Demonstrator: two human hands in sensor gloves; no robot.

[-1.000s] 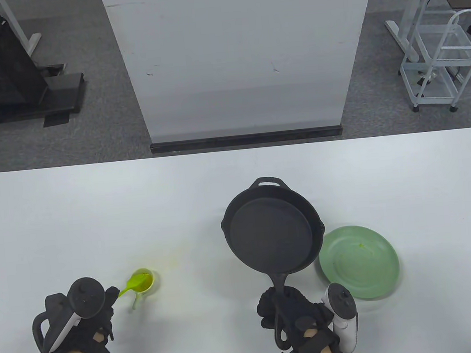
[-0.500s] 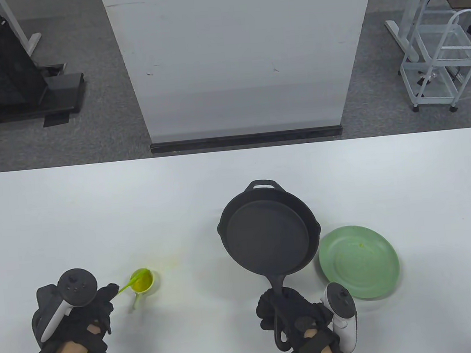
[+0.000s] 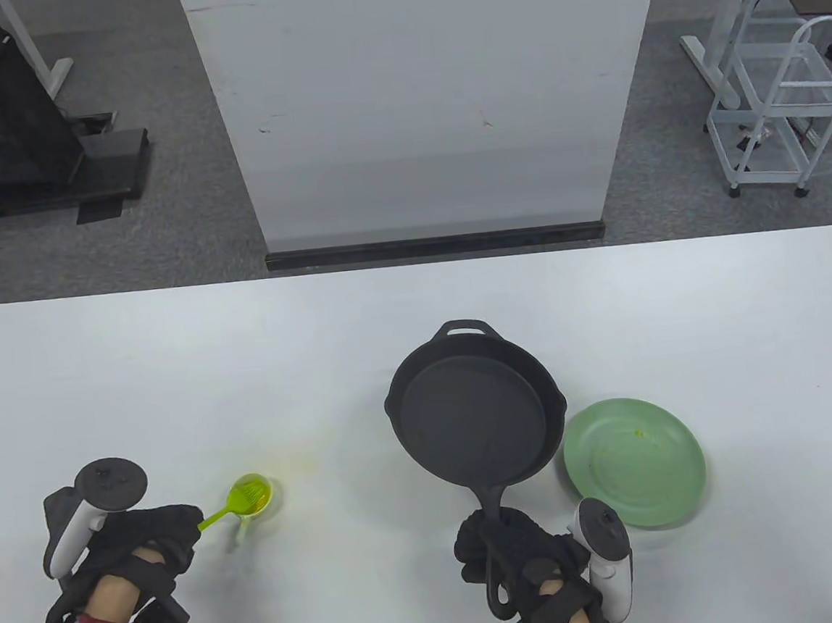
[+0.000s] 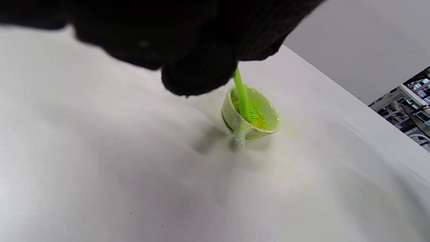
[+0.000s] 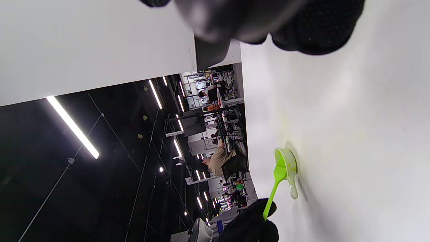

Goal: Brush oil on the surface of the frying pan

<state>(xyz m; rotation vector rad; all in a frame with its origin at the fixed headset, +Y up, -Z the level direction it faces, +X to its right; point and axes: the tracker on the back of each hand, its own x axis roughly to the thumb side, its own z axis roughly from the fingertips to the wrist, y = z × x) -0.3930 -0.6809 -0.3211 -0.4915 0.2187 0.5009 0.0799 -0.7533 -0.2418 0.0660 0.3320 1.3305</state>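
Left hand (image 3: 141, 535) dips green brush (image 3: 233, 505) into cup (image 3: 254, 494); right hand (image 3: 513, 546) grips frying pan (image 3: 476, 412).

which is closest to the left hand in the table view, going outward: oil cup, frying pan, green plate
1. oil cup, just right of the left hand, brush head in it
2. frying pan, mid-table, farther right
3. green plate, beyond the pan, farthest right

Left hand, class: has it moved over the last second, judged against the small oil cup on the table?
Yes. The left hand has drawn back leftward, away from the oil cup, which has stayed put; the green brush it holds reaches into the cup.
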